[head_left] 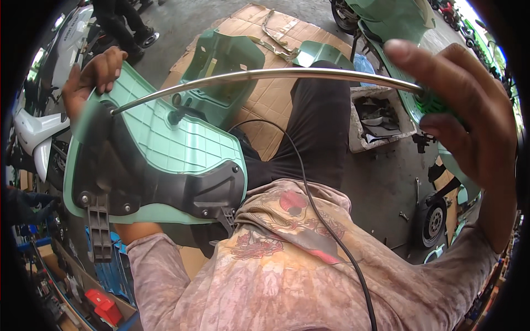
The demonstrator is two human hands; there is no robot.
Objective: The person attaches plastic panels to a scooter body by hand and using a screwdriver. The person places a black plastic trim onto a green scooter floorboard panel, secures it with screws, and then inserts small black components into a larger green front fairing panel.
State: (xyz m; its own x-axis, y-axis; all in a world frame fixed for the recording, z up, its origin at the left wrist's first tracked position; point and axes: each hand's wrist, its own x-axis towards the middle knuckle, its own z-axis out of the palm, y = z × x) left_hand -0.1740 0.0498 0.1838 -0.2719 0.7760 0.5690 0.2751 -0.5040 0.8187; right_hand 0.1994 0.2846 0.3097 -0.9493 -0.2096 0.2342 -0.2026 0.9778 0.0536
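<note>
In the head view, the left hand (96,80) has its fingers curled closed over the far left edge of a light green panel (190,140), its forearm passing beneath. The panel lies at the left, in front of the wearer's torso, with a black plastic piece (149,185) fixed along its near and left side by several screws. Two ladder-like grey tabs stick out from the near edge. At the right, the right hand (464,107) has its fingers partly bent around the green handle of a long screwdriver (265,74), the index finger stretched along it; the thin metal shaft crosses leftward, and its tip meets a screw at the far left corner of the black piece. A black cable (303,157) runs over the shirt (265,270) toward the panel's right edge. Beyond the lap, a darker green moulded part (232,60) sits on cardboard (270,102). Right of the legs stands a pale foam box (359,140) with dark pieces inside, and nearer on the right is a small wheel (435,220). Another person's legs (113,22) show far left.
</note>
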